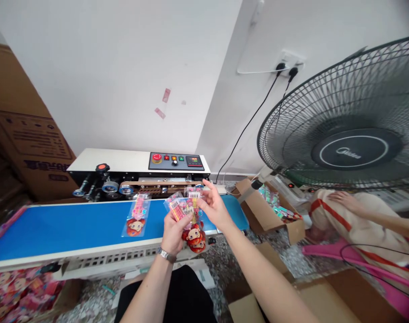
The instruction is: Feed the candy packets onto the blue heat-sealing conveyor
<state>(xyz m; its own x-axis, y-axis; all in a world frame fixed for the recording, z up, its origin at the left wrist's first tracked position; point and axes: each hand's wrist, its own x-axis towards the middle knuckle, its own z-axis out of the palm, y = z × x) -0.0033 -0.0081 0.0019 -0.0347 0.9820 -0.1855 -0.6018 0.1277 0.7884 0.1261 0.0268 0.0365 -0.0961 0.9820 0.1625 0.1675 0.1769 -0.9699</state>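
I read "Midea" on the fan (354,150); the printing on the brown carton (32,134) is too small for me. My left hand (173,235) holds a bunch of printed packets (195,237), thumb pressed over them, barcode labels above the thumb and red-haired heads below. My right hand (214,207) has its fingers at their upper end, but I cannot tell if it pinches one. Another packet (136,217) lies on the blue belt (83,224).
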